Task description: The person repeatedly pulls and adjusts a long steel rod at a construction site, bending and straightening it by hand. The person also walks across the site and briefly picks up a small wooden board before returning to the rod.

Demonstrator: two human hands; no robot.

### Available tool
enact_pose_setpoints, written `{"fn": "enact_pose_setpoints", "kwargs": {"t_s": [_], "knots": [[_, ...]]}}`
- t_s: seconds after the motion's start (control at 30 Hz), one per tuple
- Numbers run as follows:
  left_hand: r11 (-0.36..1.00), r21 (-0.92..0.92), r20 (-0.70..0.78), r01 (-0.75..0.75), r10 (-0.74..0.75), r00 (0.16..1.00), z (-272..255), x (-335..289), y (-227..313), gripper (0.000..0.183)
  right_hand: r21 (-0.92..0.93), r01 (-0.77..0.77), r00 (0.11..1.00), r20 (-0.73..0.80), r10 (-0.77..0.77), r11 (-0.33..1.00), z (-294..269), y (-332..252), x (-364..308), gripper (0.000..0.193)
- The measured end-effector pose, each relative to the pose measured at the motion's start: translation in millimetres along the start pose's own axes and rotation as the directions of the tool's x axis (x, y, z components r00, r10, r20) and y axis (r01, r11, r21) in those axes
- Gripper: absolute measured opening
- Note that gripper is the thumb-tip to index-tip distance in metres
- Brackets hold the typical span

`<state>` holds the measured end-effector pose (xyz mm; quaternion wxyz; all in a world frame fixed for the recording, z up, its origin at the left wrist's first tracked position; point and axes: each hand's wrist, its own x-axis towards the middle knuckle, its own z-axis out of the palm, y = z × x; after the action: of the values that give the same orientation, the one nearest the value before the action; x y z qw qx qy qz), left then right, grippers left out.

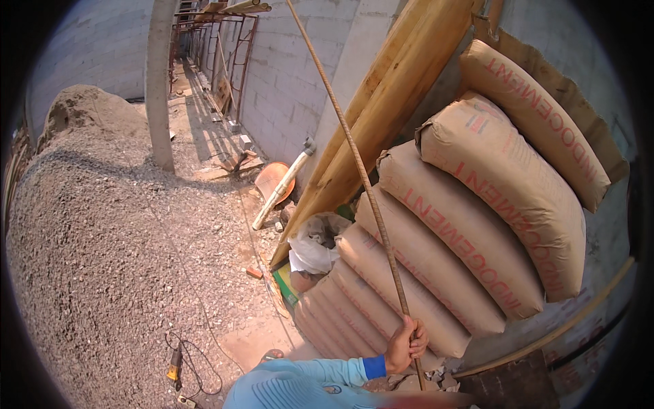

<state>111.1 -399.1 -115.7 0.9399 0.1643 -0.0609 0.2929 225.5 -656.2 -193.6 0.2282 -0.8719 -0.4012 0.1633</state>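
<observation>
My left hand (407, 346), in a light blue sleeve with a dark blue cuff, is closed around a long ribbed steel rebar (363, 178). The bar rises at a slant past the top edge of the picture, leaning left. Behind it stands a tall stack of brown paper cement sacks (456, 252) with red printing, and the hand is close to the sacks' lower front ends. A smeared brownish-red shape (429, 401) at the bottom edge may be my right hand; its fingers cannot be made out.
Wooden boards (381, 102) lean beside the sacks. A gravel heap (102, 204) fills the left, with a concrete post (159, 88) behind. An orange basin (275, 181), a pale pipe (283, 189), scaffolding (245, 61) and a corded yellow-black tool (175, 365) are also around.
</observation>
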Motion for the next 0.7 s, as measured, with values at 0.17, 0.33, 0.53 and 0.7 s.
{"fn": "enact_pose_setpoints", "kwargs": {"t_s": [0.17, 0.33, 0.53, 0.7], "knots": [[1.000, -0.024, 0.048, 0.010, -0.009, 0.999, 8.9, 4.9, -5.3, 0.056, -0.239, -0.334, 0.933, -0.221, 0.284, 0.912, 10.3, 75.0, -69.2, 0.035], [1.000, 0.001, 0.035, 0.010, -0.010, 0.999, 14.1, 9.9, -4.6, 0.056, -0.443, -0.623, 0.781, -0.397, 0.482, 0.645, 18.5, 96.9, -75.0, 0.033], [1.000, 0.005, 0.030, -0.007, 0.007, 1.000, 12.8, 22.7, -9.6, 0.056, -0.397, -0.638, 0.769, -0.361, 0.528, 0.660, 7.8, 96.2, -65.3, 0.038], [1.000, 0.021, -0.021, -0.010, 0.011, 1.000, 2.3, 32.3, -13.2, 0.055, -0.264, -0.521, 0.830, -0.376, 0.412, 0.812, 31.2, 144.3, -53.7, 0.034]]}}
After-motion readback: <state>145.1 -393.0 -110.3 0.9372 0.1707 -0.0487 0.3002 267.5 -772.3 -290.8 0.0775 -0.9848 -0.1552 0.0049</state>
